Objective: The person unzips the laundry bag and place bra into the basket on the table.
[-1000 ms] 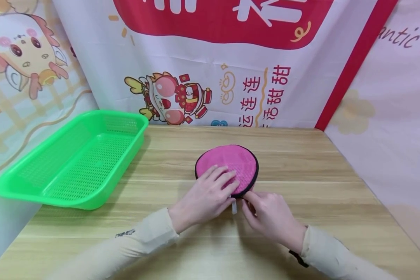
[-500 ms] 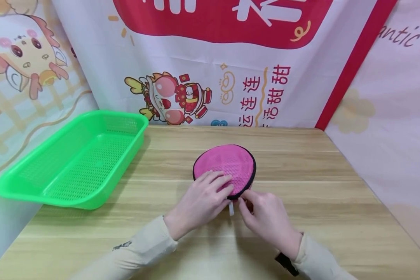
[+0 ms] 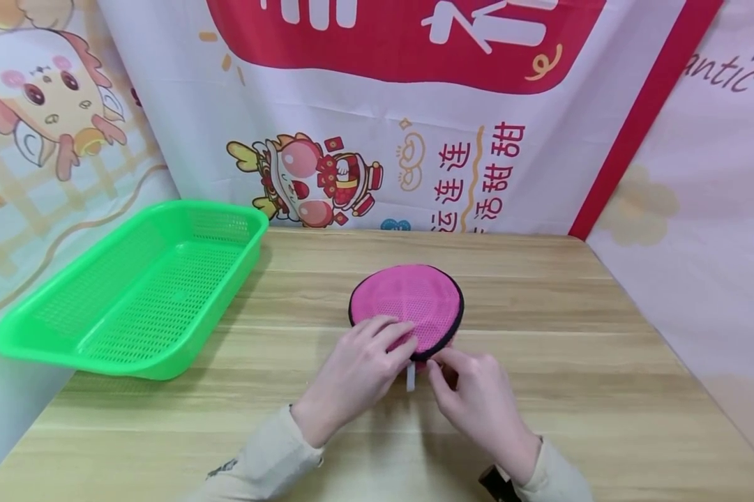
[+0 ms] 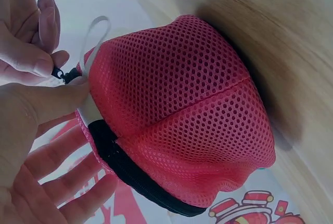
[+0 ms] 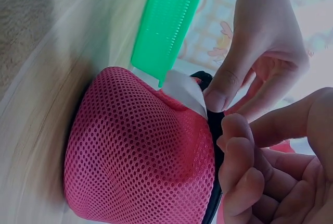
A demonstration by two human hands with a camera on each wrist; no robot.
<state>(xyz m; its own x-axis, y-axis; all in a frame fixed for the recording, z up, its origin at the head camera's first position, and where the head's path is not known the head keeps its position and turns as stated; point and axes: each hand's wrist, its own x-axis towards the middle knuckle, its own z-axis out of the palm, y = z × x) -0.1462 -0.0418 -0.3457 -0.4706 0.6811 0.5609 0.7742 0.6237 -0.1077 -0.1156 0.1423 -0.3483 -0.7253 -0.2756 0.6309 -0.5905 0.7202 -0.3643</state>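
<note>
Pouch [image 3: 408, 303]: right fingers [image 4: 48, 28] pinch 1 zipper pull [image 4: 56, 72].

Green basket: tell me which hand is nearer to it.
Left. The left hand, on the pink mesh bag, is right of the green basket, apart from it; the right hand, pinching the zipper pull, is farther right.

Mesh Pouch, Pink, Round, Zippered

One pink mesh pouch [image 3: 408, 303], round-topped, with soft, slightly creased honeycomb sides and a vertical seam. It stands on my wood-grain tabletop [image 3: 540, 300], its top tilted toward me. Black zipper band [image 4: 140, 179] runs round the upper rim; how far closed, I cannot tell. White looped tag [image 3: 411, 377] hangs at the near side. My left hand [image 3: 359, 364] grips the rim; my right [image 3: 482, 396] pinches the zipper pull [image 4: 57, 72].
</note>
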